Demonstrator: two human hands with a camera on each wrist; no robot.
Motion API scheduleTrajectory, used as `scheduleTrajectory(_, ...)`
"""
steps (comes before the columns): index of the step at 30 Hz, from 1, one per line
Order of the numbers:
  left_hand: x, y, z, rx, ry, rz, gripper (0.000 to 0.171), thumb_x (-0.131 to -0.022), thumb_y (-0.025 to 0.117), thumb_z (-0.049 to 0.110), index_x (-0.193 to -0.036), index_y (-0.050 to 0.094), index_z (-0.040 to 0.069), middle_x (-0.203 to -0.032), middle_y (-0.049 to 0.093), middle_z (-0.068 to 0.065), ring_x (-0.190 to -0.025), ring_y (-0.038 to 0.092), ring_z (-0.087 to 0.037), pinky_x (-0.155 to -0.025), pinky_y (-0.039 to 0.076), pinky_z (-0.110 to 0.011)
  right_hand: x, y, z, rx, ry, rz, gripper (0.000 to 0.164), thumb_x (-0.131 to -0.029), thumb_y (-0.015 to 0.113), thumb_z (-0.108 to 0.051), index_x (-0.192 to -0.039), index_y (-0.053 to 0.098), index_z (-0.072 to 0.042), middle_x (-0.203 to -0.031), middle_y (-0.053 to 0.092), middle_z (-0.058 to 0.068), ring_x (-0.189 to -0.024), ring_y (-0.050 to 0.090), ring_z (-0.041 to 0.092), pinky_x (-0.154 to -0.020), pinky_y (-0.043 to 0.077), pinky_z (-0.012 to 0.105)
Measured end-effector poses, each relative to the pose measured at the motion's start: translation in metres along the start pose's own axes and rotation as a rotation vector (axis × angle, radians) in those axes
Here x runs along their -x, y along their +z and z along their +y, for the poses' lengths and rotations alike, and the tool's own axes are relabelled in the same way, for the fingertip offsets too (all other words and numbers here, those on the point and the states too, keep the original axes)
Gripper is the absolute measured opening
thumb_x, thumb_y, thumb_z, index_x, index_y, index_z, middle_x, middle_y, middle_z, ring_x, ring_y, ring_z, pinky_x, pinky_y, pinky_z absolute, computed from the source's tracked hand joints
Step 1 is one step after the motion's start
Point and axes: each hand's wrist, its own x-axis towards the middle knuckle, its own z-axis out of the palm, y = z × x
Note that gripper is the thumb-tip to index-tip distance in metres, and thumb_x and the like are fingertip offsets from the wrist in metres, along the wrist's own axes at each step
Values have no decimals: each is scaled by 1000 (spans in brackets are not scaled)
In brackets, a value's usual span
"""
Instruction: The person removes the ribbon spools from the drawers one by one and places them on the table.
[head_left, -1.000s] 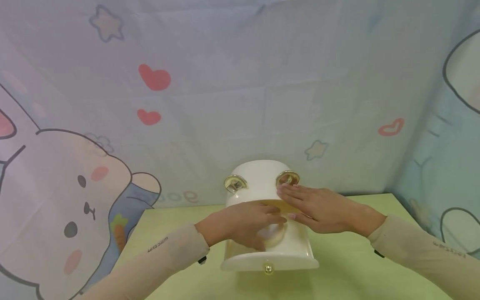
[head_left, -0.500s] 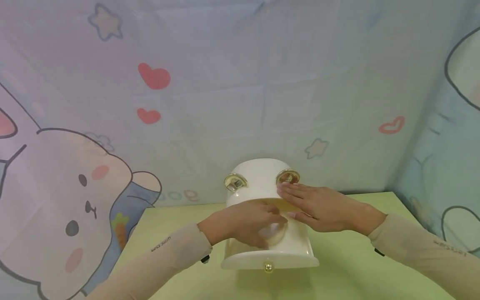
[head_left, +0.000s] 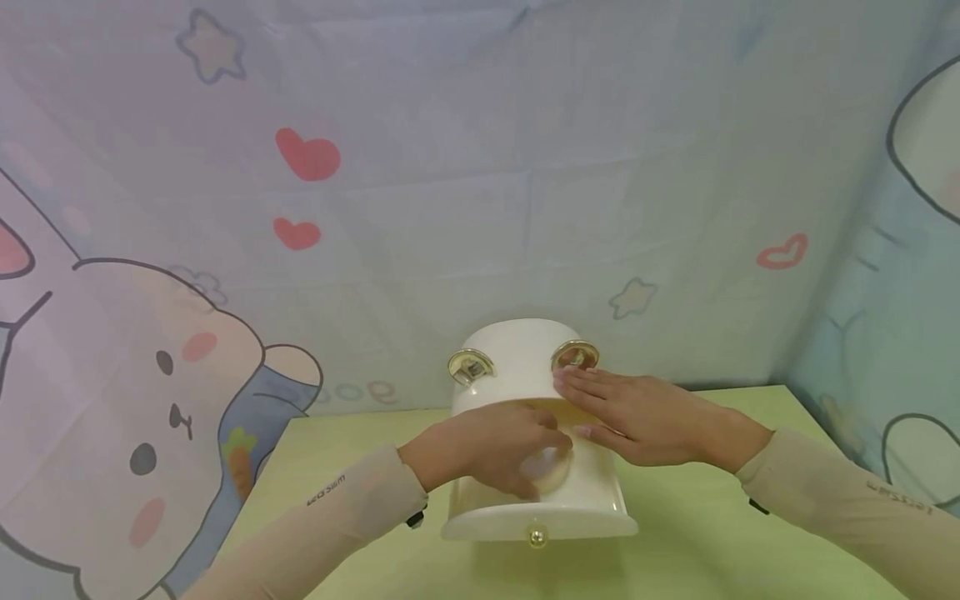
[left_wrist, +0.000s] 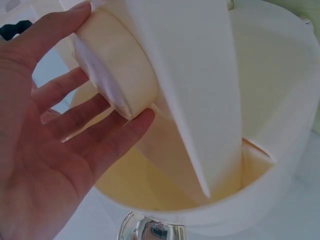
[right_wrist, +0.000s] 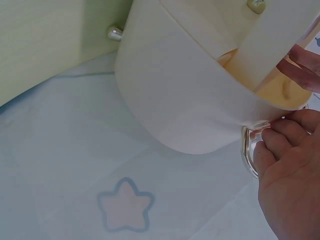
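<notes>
A white cylinder-shaped box [head_left: 516, 358] with gold ring handles [head_left: 471, 367] lies in the middle of the head view. Inside its opening is a slanted white panel [left_wrist: 195, 75]. A round cream piece with a pale, glossy end [left_wrist: 117, 60] stands out from that panel. My left hand [head_left: 498, 450] holds this round piece, thumb on one side and fingertips on the opposite edge in the left wrist view. The fingers of my right hand [head_left: 645, 417] lie at the box rim, right beside the right gold handle [right_wrist: 247, 150].
A light green table [head_left: 360, 500] carries the box. At the front a white curved plate [head_left: 495, 523] bears a small gold knob [head_left: 537, 537]. Behind hangs a cloth backdrop [head_left: 420, 208] printed with a rabbit, hearts and stars.
My left hand has turned slightly and its fingers have drawn in a little on the round piece. My right hand and the box stay where they were.
</notes>
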Motion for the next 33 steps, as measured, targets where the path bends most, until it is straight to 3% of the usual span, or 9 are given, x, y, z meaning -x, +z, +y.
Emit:
scheduleTrajectory(8,1,0,2,-24,-3,5,60,-83,86,45,-136,66,25,-127,70,3,-114,69,-12,-105,53,-29,0,0,0,-5,2,-3,60,-111,45,-40,-161,40,-8,-169,38,8,-156,41,31,-119,45,50)
scheduleTrajectory(23,10,-4,5,15,8,22,58,-87,83,42,-139,65,23,-128,70,2,-114,69,-11,-104,54,-27,1,3,2,-3,2,1,60,-112,44,-41,-162,38,-9,-170,37,8,-156,41,30,-118,46,50)
scheduleTrajectory(33,24,-12,4,151,-16,52,57,-88,82,36,-140,64,18,-131,69,-2,-120,67,-14,-106,52,-27,0,1,1,0,1,1,60,-112,44,-40,-162,38,-9,-170,37,8,-156,40,31,-119,45,50)
